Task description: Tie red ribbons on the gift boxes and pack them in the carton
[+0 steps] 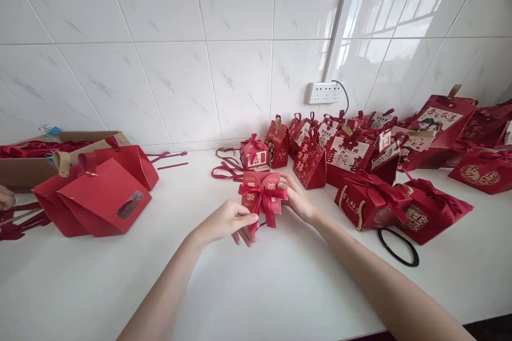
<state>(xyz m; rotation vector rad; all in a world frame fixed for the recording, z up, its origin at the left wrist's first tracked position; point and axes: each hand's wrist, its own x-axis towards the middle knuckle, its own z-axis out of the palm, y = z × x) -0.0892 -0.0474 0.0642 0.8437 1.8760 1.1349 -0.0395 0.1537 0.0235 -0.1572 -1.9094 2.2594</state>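
Note:
A small red gift box point(256, 178) with gold characters sits in the middle, a satin ribbon bow point(264, 200) tied across its front. My left hand point(228, 221) is closed in a pinch on a hanging ribbon tail at the box's lower left. At the opposite side, my right hand point(299, 201) grips the box by its right edge, thumb near the ribbon loop; some of its fingers are hidden. Just behind stands another small bowed box point(254, 153), with loose red ribbons point(226, 170) lying to its left.
Many finished red gift boxes point(348, 155) crowd the right back. Two bowed bags point(372, 200) and a black ring point(398, 248) lie nearer. Plain red bags point(104, 197) and a cardboard box point(24, 176) stand left, beside another person's hand point(5, 198). A power strip point(326, 92) hangs behind.

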